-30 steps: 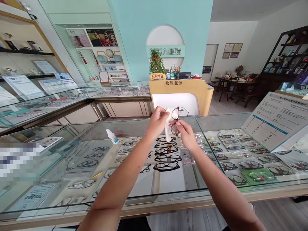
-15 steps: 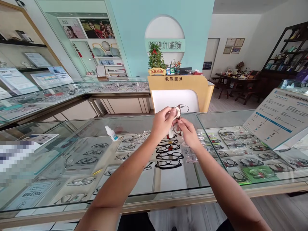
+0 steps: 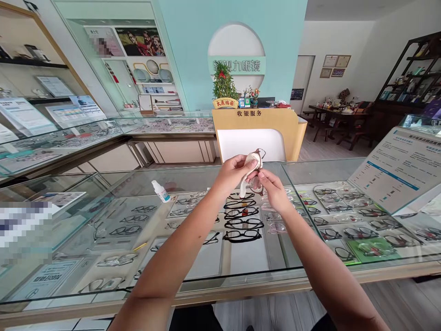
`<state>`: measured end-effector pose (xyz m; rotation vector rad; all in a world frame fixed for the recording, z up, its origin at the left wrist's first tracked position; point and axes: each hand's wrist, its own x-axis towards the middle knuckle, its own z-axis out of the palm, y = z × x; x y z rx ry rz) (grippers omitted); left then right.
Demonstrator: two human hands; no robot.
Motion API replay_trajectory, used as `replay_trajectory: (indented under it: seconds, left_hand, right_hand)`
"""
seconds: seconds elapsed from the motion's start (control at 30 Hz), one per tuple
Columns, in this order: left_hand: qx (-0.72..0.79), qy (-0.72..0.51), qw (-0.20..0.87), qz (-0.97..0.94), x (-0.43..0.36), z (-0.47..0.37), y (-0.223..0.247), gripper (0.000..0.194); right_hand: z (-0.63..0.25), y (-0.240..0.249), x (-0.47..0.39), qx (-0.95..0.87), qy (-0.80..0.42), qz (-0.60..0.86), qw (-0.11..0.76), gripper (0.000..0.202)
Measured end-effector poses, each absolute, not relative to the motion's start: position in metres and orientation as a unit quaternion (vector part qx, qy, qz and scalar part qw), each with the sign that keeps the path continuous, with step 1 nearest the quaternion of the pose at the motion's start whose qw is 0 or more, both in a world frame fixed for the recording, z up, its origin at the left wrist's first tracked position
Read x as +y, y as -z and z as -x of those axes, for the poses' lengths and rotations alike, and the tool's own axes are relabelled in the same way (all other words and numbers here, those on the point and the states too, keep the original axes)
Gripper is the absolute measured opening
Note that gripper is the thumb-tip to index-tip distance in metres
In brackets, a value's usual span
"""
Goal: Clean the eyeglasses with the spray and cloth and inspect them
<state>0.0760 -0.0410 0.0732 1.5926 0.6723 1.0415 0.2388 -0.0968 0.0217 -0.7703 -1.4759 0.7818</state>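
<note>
Above the glass counter, my left hand (image 3: 237, 171) is closed on a whitish cloth (image 3: 253, 161), which wraps one lens of a pair of brown-framed glasses. One end of the cloth hangs down below my fingers. My right hand (image 3: 273, 187) pinches the frame of the glasses (image 3: 256, 185) near its middle. The other lens shows between my hands, and a thin temple sticks out above them. A small white spray bottle (image 3: 160, 191) stands on the counter to the left.
Rows of glasses (image 3: 243, 224) lie inside the glass display counter (image 3: 241, 276). An information board (image 3: 396, 170) leans at the right. Beyond the counter are a wooden cashier desk (image 3: 255, 117) with a plant (image 3: 223, 82) and another display case (image 3: 165, 124).
My left thumb and the cloth have shifted over the lens, and the glasses have turned and tilted a little. My right hand has moved slightly to the right.
</note>
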Motion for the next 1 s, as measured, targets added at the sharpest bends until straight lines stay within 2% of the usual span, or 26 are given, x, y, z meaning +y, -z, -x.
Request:
replay_trajectory:
  seconds: [0.13,0.5,0.67,1.0]
  left_hand:
    - [0.255,-0.416,0.544,-0.683,-0.045,-0.077,-0.075,0.057]
    - [0.128,-0.391,0.601,-0.685,-0.033,-0.076,-0.072,0.048]
    - [0.127,-0.41,0.585,-0.688,-0.035,-0.078,-0.072,0.043]
    - [0.142,-0.475,0.551,-0.671,-0.046,-0.086,-0.068,0.052]
  right_hand:
    - [-0.24,-0.021,-0.096,-0.637,-0.345,0.323,0.609,0.06]
    - [-0.239,-0.018,-0.094,-0.576,-0.477,0.238,0.62,0.048]
    - [-0.239,-0.022,-0.096,-0.581,-0.475,0.23,0.62,0.047]
    - [-0.242,-0.021,-0.098,-0.605,-0.462,0.254,0.596,0.052]
